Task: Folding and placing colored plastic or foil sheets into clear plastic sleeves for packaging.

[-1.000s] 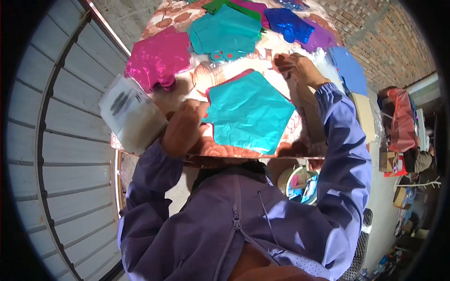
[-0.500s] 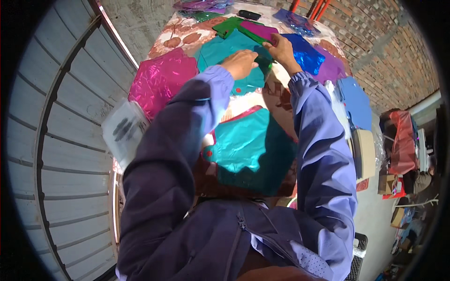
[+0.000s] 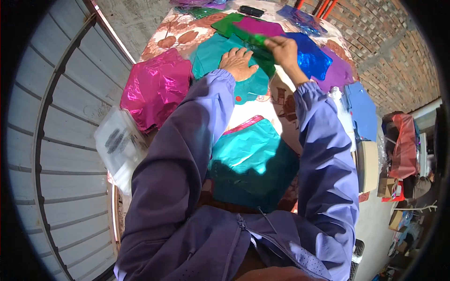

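My left hand point(image 3: 238, 63) lies with fingers spread on a far stack of teal foil sheets point(image 3: 206, 55). To its right, my right hand point(image 3: 284, 51) is closed in a pinch on the edge of a green foil sheet point(image 3: 265, 58), blurred by motion. That sheet slants over the teal stack's right side. Just behind lie more green foil point(image 3: 225, 24) and a magenta piece point(image 3: 259, 27). Nearer my body rests another teal foil piece point(image 3: 248, 150) with a pink strip point(image 3: 246, 124) along its far edge, partly in shadow.
A shiny magenta foil stack point(image 3: 157, 86) and a clear plastic box point(image 3: 117, 143) lie left. Blue foil point(image 3: 309, 55), purple foil point(image 3: 336, 70) and flat blue sheets point(image 3: 362, 110) line the right. A black object point(image 3: 251, 11) sits at the back, near a brick wall point(image 3: 384, 61).
My left hand has flattened and spread its fingers on the teal stack. My right hand has shifted slightly right, and green foil now covers more of the stack's right side.
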